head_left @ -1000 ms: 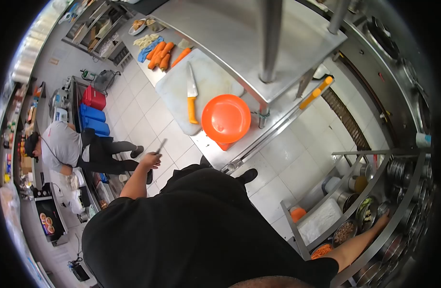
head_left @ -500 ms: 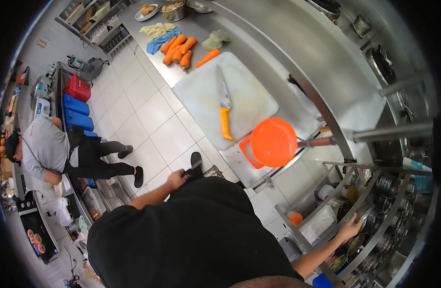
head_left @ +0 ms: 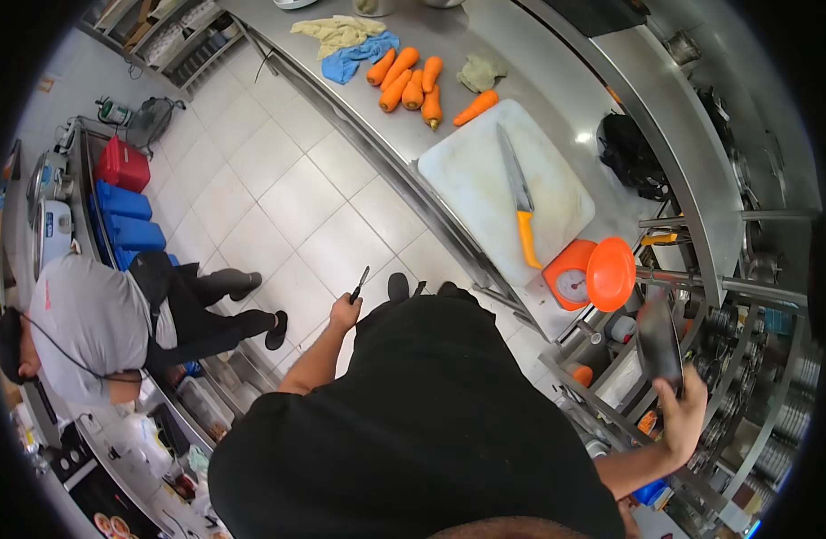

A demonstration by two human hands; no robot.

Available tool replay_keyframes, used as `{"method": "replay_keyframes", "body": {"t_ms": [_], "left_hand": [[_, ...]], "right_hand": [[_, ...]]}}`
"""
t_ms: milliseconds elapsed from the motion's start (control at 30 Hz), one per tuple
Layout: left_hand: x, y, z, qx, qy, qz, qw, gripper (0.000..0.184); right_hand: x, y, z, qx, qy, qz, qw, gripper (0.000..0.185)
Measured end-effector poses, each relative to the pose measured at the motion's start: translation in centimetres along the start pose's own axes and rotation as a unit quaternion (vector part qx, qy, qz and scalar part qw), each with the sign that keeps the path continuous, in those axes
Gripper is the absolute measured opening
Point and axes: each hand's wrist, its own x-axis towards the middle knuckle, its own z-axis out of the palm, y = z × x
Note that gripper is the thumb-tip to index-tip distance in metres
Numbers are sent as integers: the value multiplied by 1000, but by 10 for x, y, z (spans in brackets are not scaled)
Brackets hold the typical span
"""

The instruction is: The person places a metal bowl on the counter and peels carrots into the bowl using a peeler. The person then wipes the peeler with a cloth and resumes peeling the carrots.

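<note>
My left hand [head_left: 344,313] is closed around a small black-handled tool with a short narrow metal blade [head_left: 364,276]; whether it is a peeler or a paring knife I cannot tell. On the right, beside the shelf rack, my right hand [head_left: 683,413] grips a shiny metal bowl [head_left: 660,341], tilted nearly on edge and slightly blurred. An orange kitchen scale [head_left: 570,277] with a round orange pan [head_left: 611,274] stands at the counter's corner. Next to it, a yellow-handled knife [head_left: 518,193] lies on a white cutting board [head_left: 462,171]. Several carrots [head_left: 413,88] lie beyond the board.
Blue and cream cloths [head_left: 346,56] and a greenish crumpled cloth [head_left: 481,72] lie on the steel counter [head_left: 530,76]. A metal rack [head_left: 746,395] with stacked pots stands at right. Another person [head_left: 98,328] works at the left bench, near blue bins [head_left: 130,216].
My right hand has lifted the metal bowl up from the rack shelf. My left hand, still holding the small tool, has shifted forward with its blade pointing away. The view has turned and shifted.
</note>
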Motion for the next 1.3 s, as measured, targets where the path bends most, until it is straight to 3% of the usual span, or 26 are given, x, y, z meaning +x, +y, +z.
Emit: {"method": "replay_keyframes", "body": {"t_ms": [100,167,333,433,500,533,567,600,700,733,833,900,967,1100,1233,1300], "left_hand": [[40,-14,-17,-30,7,8,999,44],[67,-15,-35,-66,26,6,997,44],[85,35,-96,-291,24,0,956,30],[102,38,-119,-298,5,-5,954,31],[97,38,-144,-187,21,21,982,33],[128,-7,-128,-124,80,53,988,37],[125,-7,-141,-61,100,59,991,41],[164,-65,-117,-116,49,-15,992,42],[168,-81,-148,-121,65,20,990,40],[163,-65,-171,-44,79,10,996,33],[143,10,-254,-111,110,5,988,27],[142,72,-287,-219,163,-46,961,25],[173,91,-304,-315,224,-5,922,27],[210,175,-354,-262,250,81,929,32],[249,272,-397,-167,211,225,936,31],[266,324,-418,-151,137,311,928,30]], "right_hand": [[58,-48,34,-35,-35,-117,992,27],[105,-74,71,28,-72,-134,988,25],[216,-133,150,-47,-57,-252,965,24],[286,-152,189,-51,-16,-305,951,21],[329,-164,221,-42,23,-318,947,19],[353,-174,236,-43,46,-318,946,19],[378,-184,252,-43,66,-317,945,19],[402,-193,270,-36,84,-322,942,18],[476,-219,314,-26,128,-331,935,19],[499,-229,326,-25,133,-332,934,20],[567,-252,369,-24,129,-333,934,24],[603,-266,391,-35,109,-328,938,25],[632,-282,408,-49,81,-309,946,25],[663,-301,428,-78,30,-292,953,25],[658,-302,440,-133,8,-262,956,29],[634,-307,434,-109,94,-245,959,33]]}}
